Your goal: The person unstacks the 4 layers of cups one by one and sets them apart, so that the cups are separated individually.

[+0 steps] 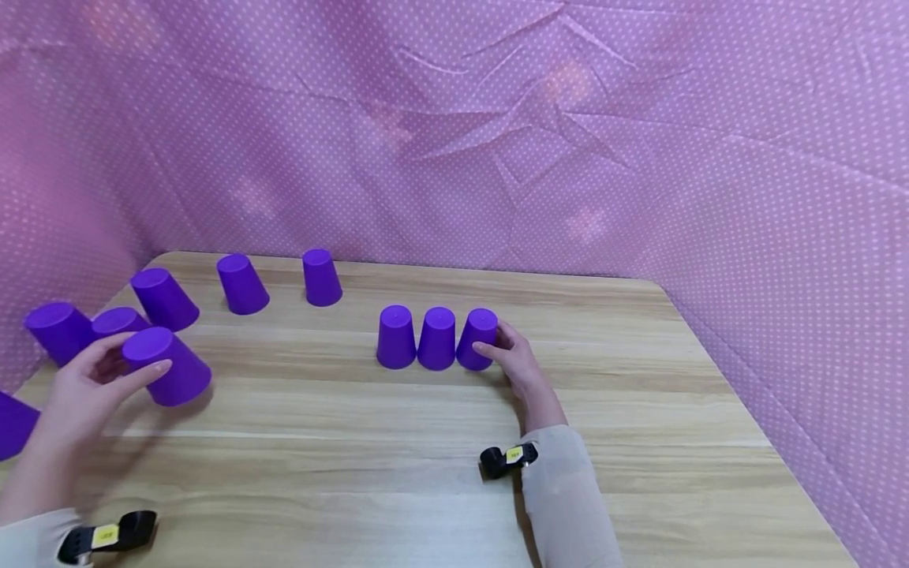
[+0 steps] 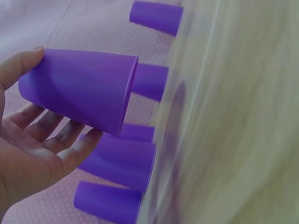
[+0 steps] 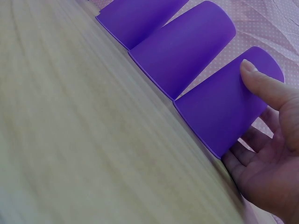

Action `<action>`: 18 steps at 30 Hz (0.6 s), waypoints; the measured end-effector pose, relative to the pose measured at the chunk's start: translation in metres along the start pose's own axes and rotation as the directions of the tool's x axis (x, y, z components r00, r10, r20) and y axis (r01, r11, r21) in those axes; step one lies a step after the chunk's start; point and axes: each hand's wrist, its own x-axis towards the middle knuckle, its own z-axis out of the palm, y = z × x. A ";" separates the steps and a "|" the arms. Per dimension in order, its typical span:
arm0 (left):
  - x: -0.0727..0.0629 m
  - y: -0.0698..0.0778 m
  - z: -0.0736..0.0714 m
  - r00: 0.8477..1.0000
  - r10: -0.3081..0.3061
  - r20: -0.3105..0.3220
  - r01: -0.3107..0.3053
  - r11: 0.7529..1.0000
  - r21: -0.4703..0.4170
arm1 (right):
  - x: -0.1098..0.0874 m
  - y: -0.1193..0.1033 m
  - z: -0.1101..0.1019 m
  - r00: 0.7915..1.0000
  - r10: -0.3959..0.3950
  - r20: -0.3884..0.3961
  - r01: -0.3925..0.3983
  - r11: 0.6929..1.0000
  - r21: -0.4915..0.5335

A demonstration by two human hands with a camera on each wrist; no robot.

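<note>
My left hand (image 1: 88,390), curled to about a cup's breadth, holds the raised cup (image 1: 177,379) by its sides: thumb near the narrow base, fingers against the opposite wall, mouth downward and rim clear of the desk (image 1: 355,473). This side grip, I judge, leaves the wide rim unobstructed.

My right hand (image 1: 521,363), similarly part-closed, pinches the end cup (image 1: 474,330) of a row of three, thumb on its near face and fingers around the outer side. The cup stands inverted at the desk surface; my hold probably steadies it against its neighbour. In the right wrist view its rim meets that of the middle cup (image 1: 437,343), next to which stands the inner cup (image 1: 396,341); the close spacing looks deliberate.

Beyond my left hand are a partly hidden cup (image 1: 119,319), a left cup (image 1: 57,331) and, spaced apart towards the far edge, a corner cup (image 1: 165,300), a rear cup (image 1: 243,285) and a far cup (image 1: 323,280). These also stand mouth down, presumably because the broad rim gives firmer footing. A cropped cup (image 1: 14,426) lies at the left margin. Dotted pink cloth (image 1: 426,158) encloses the desk.
</note>
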 end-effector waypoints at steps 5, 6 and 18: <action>-0.007 -0.001 -0.013 1.000 -0.023 0.000 0.023 1.000 -0.011 | 0.000 0.000 0.000 1.000 0.005 0.000 -0.005 1.000 -0.005; -0.009 0.000 -0.015 1.000 -0.029 -0.003 0.029 0.999 -0.017 | 0.000 0.000 0.000 1.000 0.006 -0.001 -0.006 1.000 -0.006; -0.037 0.038 -0.028 0.996 -0.067 -0.059 0.059 0.990 -0.130 | -0.001 -0.001 0.000 1.000 -0.001 0.003 0.001 1.000 0.003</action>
